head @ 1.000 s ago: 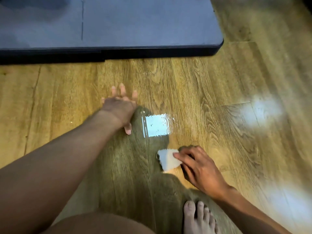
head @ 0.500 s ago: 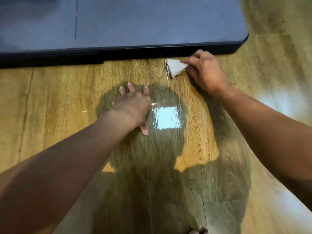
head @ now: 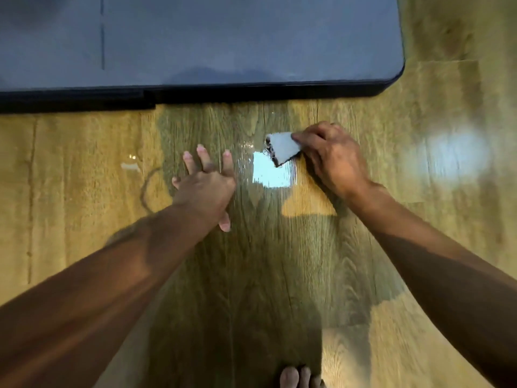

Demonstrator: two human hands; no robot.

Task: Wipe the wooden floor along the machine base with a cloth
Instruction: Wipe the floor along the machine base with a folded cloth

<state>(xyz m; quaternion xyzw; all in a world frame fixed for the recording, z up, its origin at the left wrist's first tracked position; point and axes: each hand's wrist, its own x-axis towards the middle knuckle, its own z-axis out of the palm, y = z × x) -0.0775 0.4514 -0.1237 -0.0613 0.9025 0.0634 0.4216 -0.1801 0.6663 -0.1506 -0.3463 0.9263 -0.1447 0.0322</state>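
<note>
A small folded white cloth [head: 282, 148] with a frayed edge lies on the wooden floor [head: 279, 261], a short way in front of the dark machine base [head: 223, 93]. My right hand [head: 333, 158] grips the cloth from its right side, fingers curled over it. My left hand [head: 207, 186] rests flat on the floor to the left of the cloth, fingers spread and straight. A bright reflection shines on the floor between the two hands.
The machine's grey-blue top [head: 223, 37] fills the upper part of the view, its rounded corner at the upper right. My bare toes [head: 299, 378] show at the bottom edge. A small shiny wet mark [head: 130, 166] sits on the floor at left.
My right hand has pulled the cloth back from the machine base edge toward me and slightly left. My left hand has stayed planted on the floor.
</note>
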